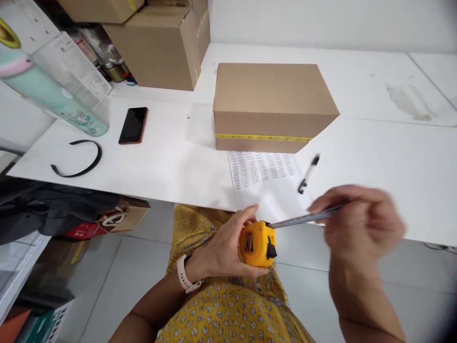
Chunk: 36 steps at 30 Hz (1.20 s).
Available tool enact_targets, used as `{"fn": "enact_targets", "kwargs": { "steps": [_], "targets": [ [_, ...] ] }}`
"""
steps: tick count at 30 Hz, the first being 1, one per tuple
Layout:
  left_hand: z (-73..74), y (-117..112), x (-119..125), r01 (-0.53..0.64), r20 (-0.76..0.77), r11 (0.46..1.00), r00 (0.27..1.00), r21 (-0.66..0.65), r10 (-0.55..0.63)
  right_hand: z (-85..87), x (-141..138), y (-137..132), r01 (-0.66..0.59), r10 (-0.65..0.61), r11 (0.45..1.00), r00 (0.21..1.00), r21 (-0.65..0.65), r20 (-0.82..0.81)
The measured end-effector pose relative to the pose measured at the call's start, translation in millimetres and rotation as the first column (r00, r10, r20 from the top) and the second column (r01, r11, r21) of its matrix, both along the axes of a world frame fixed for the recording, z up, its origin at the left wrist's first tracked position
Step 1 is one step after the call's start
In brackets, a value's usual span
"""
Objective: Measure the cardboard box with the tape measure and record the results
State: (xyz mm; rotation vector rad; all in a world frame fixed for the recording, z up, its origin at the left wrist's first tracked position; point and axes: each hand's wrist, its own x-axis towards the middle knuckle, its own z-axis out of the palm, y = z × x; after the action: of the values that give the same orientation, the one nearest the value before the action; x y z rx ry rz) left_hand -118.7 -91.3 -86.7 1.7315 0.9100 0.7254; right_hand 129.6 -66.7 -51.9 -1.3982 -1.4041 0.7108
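My left hand (228, 245) is wrapped around a yellow tape measure (257, 244) with a black lock button, held in front of my lap at the table's near edge. Out of its case runs a stretch of grey blade (300, 219), slanting slightly up to the right. The blade's far end is pinched in my right hand (357, 219), which is smeared by motion, and its tip is hidden by the fingers. Beyond both hands a closed cardboard box (271, 90) with yellow tape along its side sits on a printed sheet of paper (264, 176).
On the white table (178, 166) lie a black-and-clear pen (309, 173), a phone (133, 125) and a black headband (93, 164). A mint bottle (60, 100) stands at the left. Larger cardboard boxes (160, 52) are stacked at the back left, before the wall.
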Motion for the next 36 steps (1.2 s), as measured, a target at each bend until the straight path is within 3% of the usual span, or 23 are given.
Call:
{"fn": "enact_targets", "kwargs": {
  "steps": [3, 5, 8, 11, 13, 15, 18, 19, 21, 23, 24, 26, 29, 33, 36],
  "targets": [
    [0.9, 1, -6, -0.065, 0.036, 0.987, 0.997, 0.147, 0.061, -13.2, -23, -3, 0.029, -0.040, 0.994, 0.994, 0.107, 0.100],
    [2.6, 6, -15, -0.119, 0.012, 0.961, 0.993, 0.250, 0.120, -18.6, -17, 12, 0.129, -0.142, 0.989, 0.963, 0.071, 0.230],
    [5.5, 21, -32, -0.227, -0.083, 0.890, 0.956, 0.395, 0.281, -29.9, 16, 50, 0.392, -0.359, 0.919, 0.801, 0.033, 0.480],
    [6.9, 46, -50, -0.298, -0.233, 0.788, 0.846, 0.539, 0.480, -44.9, 48, 85, 0.440, -0.269, 0.894, 0.677, -0.083, 0.685],
    [6.2, 65, -60, -0.284, -0.346, 0.746, 0.749, 0.602, 0.565, -52.9, 58, 101, 0.428, -0.192, 0.894, 0.631, -0.131, 0.751],
    [4.1, 82, -67, -0.229, -0.453, 0.753, 0.679, 0.617, 0.578, -57.1, 62, 109, 0.403, -0.125, 0.899, 0.607, -0.168, 0.785],
    [0.3, 99, -71, -0.128, -0.548, 0.795, 0.659, 0.593, 0.515, -56.5, 63, 112, 0.373, -0.038, 0.896, 0.607, -0.242, 0.794],
    [-0.7, 102, -71, -0.107, -0.553, 0.797, 0.664, 0.595, 0.503, -54.7, 64, 110, 0.367, -0.039, 0.895, 0.633, -0.255, 0.773],
    [-2.2, 101, -67, -0.103, -0.520, 0.766, 0.676, 0.634, 0.521, -48.7, 67, 99, 0.357, -0.134, 0.902, 0.767, -0.243, 0.628],
    [-4.7, 93, -56, -0.131, -0.429, 0.712, 0.718, 0.690, 0.548, -39.4, 68, 82, 0.301, -0.233, 0.930, 0.926, -0.209, 0.298],
    [-6.9, 87, -47, -0.139, -0.372, 0.692, 0.760, 0.708, 0.533, -33.7, 68, 71, 0.252, -0.235, 0.951, 0.966, -0.182, 0.111],
    [-14.5, 71, -26, -0.105, -0.279, 0.690, 0.863, 0.717, 0.421, -22.2, 63, 49, 0.156, -0.168, 0.982, 0.979, -0.107, -0.117],
    [-31.7, 51, 8, 0.059, -0.324, 0.738, 0.920, 0.672, 0.220, -11.3, 47, 27, 0.072, -0.081, 0.995, 0.985, -0.064, -0.155],
    [-48.7, 39, 33, 0.197, -0.530, 0.791, 0.828, 0.579, 0.182, -18.7, 12, 33, 0.027, -0.016, 0.999, 0.969, 0.043, -0.246],
    [-49.2, 38, 33, 0.271, -0.629, 0.802, 0.760, 0.533, 0.161, -31.6, -12, 51, -0.039, 0.027, 0.999, 0.940, -0.029, -0.339]
  ]
}}
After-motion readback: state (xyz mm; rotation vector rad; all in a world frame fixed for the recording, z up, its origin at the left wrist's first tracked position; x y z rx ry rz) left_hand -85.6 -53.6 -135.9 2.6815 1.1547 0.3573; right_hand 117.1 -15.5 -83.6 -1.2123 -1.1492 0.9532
